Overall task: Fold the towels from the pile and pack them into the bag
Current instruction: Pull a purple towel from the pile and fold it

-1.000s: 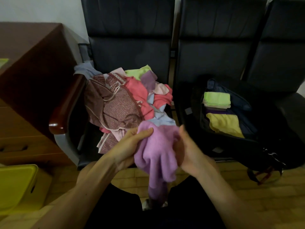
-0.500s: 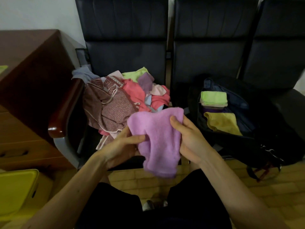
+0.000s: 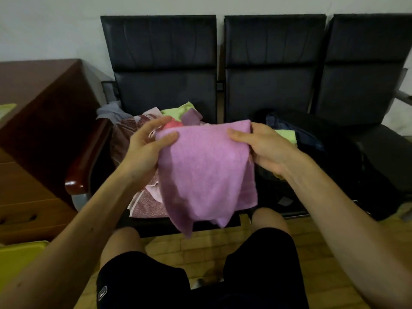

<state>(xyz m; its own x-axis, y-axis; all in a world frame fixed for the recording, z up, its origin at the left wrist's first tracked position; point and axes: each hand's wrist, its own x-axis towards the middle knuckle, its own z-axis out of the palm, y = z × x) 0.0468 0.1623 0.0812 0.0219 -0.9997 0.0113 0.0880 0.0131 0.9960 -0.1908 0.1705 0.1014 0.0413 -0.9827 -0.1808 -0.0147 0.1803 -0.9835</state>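
Towel update: lilac towel (image 3: pixel 207 170) is now hanging open in front of our knees; a second ago it was sitting bunched in a wad between both hands. We are pinching it along the top edge. Left hand (image 3: pixel 145 152) is gripping the top-left corner, thumb on the front face, fingers behind. Right hand (image 3: pixel 265 150) is doing the same at the top-right corner. Top edge is running nearly taut between the two grips. Lower part is drooping unevenly, with two tails dangling above the floor (image 3: pixel 200 244).

We are reading that as: shake-out done, corners found, first fold not yet made. Next we are probably bringing the corners together, and the skewed lower hem is looking like the risk for a crooked fold.

Just behind the towel, on the left chair (image 3: pixel 160 63), the pile (image 3: pixel 124 141) is still sitting large, so plenty is remaining. On the next chair (image 3: pixel 274 63) the bag (image 3: pixel 330 175) is lying open, partly hidden by our right hand, with a folded green towel (image 3: pixel 286 134) showing inside. Lilac towel is hanging clear of the bag and overlapping the pile in our view; contact with the pile we cannot tell.
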